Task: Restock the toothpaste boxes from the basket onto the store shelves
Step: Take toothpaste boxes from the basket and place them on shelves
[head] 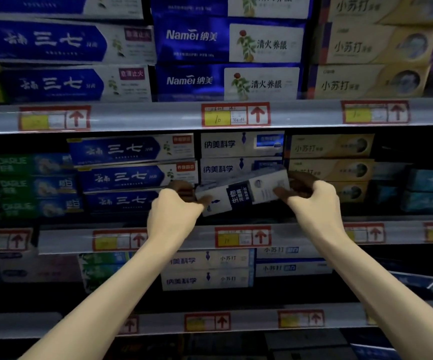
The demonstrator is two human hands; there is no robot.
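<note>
The fingers of both hands sit in deep shadow and blur, so their tips are hard to make out, and the small print on the box is unreadable. One long white cardboard toothpaste box with a navy band (241,194) is held in front of the middle grey metal shelf (64,240). It is tilted, right end higher, and partly hides the lower of two stacked white boxes (238,145). The left hand (176,207) pinches its lower left end with curled fingers. The right hand (311,196) grips the upper right end. Three stacked blue boxes (132,150) stand to the left and three beige boxes (332,146) to the right, the lowest partly covered by the right hand.
</note>
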